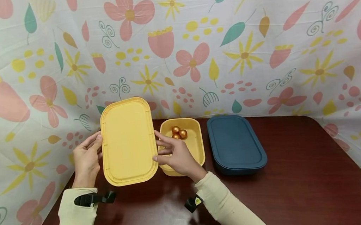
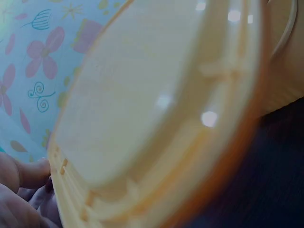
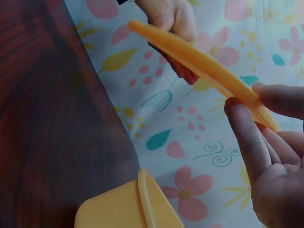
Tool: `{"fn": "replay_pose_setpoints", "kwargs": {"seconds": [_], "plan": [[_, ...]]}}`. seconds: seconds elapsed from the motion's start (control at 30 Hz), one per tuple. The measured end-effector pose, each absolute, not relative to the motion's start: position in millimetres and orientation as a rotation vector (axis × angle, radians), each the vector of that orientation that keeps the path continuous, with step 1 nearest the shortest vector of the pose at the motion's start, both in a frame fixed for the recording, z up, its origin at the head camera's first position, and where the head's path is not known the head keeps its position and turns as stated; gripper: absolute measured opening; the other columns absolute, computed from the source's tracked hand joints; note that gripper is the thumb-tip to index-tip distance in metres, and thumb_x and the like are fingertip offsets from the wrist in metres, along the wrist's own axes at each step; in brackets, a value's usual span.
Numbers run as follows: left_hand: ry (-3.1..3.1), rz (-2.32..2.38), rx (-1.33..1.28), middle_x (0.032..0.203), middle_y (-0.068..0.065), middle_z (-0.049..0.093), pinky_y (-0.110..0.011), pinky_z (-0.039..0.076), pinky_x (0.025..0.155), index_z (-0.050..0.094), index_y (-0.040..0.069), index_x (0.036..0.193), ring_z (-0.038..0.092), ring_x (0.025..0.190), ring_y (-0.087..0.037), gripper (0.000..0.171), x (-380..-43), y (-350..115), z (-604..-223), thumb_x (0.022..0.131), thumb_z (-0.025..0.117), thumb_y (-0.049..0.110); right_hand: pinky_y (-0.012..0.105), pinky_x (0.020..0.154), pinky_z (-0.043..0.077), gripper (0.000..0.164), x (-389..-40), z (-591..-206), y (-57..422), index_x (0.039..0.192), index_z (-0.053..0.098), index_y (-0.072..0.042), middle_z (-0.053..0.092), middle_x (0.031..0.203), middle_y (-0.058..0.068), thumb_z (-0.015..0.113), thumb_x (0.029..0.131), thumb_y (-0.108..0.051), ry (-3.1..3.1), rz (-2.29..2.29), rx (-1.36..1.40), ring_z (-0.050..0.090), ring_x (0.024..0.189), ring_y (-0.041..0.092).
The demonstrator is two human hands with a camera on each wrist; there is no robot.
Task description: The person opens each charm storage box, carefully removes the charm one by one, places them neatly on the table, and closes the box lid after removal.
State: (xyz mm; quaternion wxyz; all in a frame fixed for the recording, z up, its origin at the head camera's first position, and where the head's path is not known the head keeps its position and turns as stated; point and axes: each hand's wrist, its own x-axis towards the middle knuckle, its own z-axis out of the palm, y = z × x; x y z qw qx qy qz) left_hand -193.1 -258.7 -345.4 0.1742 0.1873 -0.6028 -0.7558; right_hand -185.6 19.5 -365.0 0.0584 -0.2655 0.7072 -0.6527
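A yellow lid [image 1: 128, 141] is held up, tilted, with its ribbed rim facing the head camera. My left hand [image 1: 87, 160] pinches its left edge between thumb and fingers. At the opposite long edge my right hand [image 1: 177, 155] grips it, thumb in front. The right wrist view shows the lid [image 3: 204, 66] nearly edge-on between both hands. Behind my right hand stands an uncovered yellow box [image 1: 196, 139], partly hidden by that hand and the lid. Several shiny copper-coloured balls [image 1: 183, 133] lie together inside it, toward its back.
To the right of the yellow box is a dark blue box with its lid on [image 1: 237, 141]. Both boxes stand on a dark reddish-brown table [image 1: 303, 173]. A flower-patterned cloth [image 1: 259, 67] hangs along the table's back and left side.
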Motion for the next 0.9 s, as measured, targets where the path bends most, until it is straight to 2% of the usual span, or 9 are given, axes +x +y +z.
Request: {"fn": "replay_pose_setpoints", "kwargs": {"seconds": [0.1, 0.17, 0.3, 0.43, 0.5, 0.57, 0.67, 0.77, 0.9], "plan": [[-1.779, -2.181, 0.441, 0.098, 0.016, 0.075, -0.018, 0.058, 0.059, 0.062, 0.007, 0.138, 0.074, 0.082, 0.001, 0.050, -189, -261, -345, 0.097, 0.063, 0.036, 0.034, 0.076, 0.064, 0.080, -186, -365, 21, 0.156, 0.038, -0.018, 0.057, 0.145, 0.020, 0.073, 0.087, 0.000, 2.111, -1.983, -0.797, 0.070, 0.114, 0.037], [-1.855, -2.217, 0.327, 0.123, 0.007, 0.072, -0.018, 0.060, 0.067, 0.053, 0.006, 0.146, 0.073, 0.090, 0.002, 0.063, -186, -263, -344, 0.098, 0.055, 0.047, 0.035, 0.076, 0.064, 0.081, -187, -365, 22, 0.156, 0.037, -0.018, 0.057, 0.145, 0.020, 0.073, 0.087, 0.000, 2.079, -1.999, -0.787, 0.068, 0.117, 0.037], [-2.093, -2.185, 0.037, 0.163, -0.010, 0.036, -0.017, 0.057, 0.084, 0.037, 0.014, 0.157, 0.064, 0.120, -0.004, 0.076, -180, -268, -342, 0.100, 0.035, 0.064, 0.038, 0.077, 0.064, 0.082, -189, -365, 24, 0.157, 0.035, -0.021, 0.057, 0.145, 0.020, 0.073, 0.088, 0.000, 2.022, -2.040, -0.789, 0.066, 0.120, 0.037], [-2.257, -2.090, -0.236, 0.169, -0.014, 0.019, -0.014, 0.050, 0.092, 0.024, 0.022, 0.161, 0.039, 0.147, -0.023, 0.068, -176, -273, -344, 0.104, 0.023, 0.060, 0.039, 0.078, 0.064, 0.082, -191, -364, 26, 0.158, 0.034, -0.023, 0.057, 0.145, 0.021, 0.071, 0.089, 0.002, 1.933, -2.085, -0.790, 0.065, 0.122, 0.036], [-2.250, -2.104, -0.384, 0.171, -0.012, 0.012, -0.012, 0.046, 0.098, 0.017, 0.022, 0.163, 0.029, 0.153, -0.021, 0.063, -176, -276, -347, 0.108, 0.027, 0.050, 0.038, 0.079, 0.064, 0.081, -192, -363, 27, 0.157, 0.035, -0.025, 0.057, 0.145, 0.020, 0.069, 0.089, 0.003, 1.883, -2.107, -0.769, 0.066, 0.122, 0.034], [-2.211, -2.141, -0.549, 0.172, -0.011, 0.005, -0.010, 0.043, 0.104, 0.010, 0.020, 0.163, 0.025, 0.153, -0.009, 0.063, -176, -281, -352, 0.109, 0.036, 0.040, 0.037, 0.080, 0.064, 0.080, -192, -362, 28, 0.157, 0.036, -0.025, 0.058, 0.145, 0.020, 0.068, 0.090, 0.005, 1.829, -2.129, -0.744, 0.066, 0.121, 0.032], [-2.164, -2.157, -0.769, 0.172, -0.008, -0.001, -0.009, 0.041, 0.108, 0.003, 0.018, 0.164, 0.029, 0.147, 0.007, 0.081, -178, -289, -360, 0.103, 0.054, 0.033, 0.036, 0.080, 0.064, 0.080, -193, -359, 29, 0.158, 0.034, -0.023, 0.056, 0.146, 0.020, 0.067, 0.090, 0.006, 1.767, -2.148, -0.723, 0.067, 0.120, 0.029], [-2.133, -2.188, -0.951, 0.172, -0.006, 0.000, -0.014, 0.045, 0.108, -0.003, 0.019, 0.163, 0.035, 0.144, 0.007, 0.100, -182, -297, -366, 0.095, 0.068, 0.036, 0.034, 0.079, 0.064, 0.080, -193, -357, 29, 0.159, 0.030, -0.019, 0.053, 0.148, 0.022, 0.065, 0.091, 0.006, 1.726, -2.158, -0.722, 0.067, 0.120, 0.029], [-2.102, -2.263, -1.093, 0.172, -0.001, 0.003, -0.018, 0.046, 0.109, -0.009, 0.020, 0.162, 0.037, 0.146, 0.000, 0.114, -187, -304, -371, 0.089, 0.077, 0.032, 0.033, 0.081, 0.063, 0.079, -195, -355, 28, 0.159, 0.030, -0.017, 0.053, 0.148, 0.024, 0.065, 0.092, 0.006, 1.700, -2.172, -0.723, 0.067, 0.121, 0.030]]}}
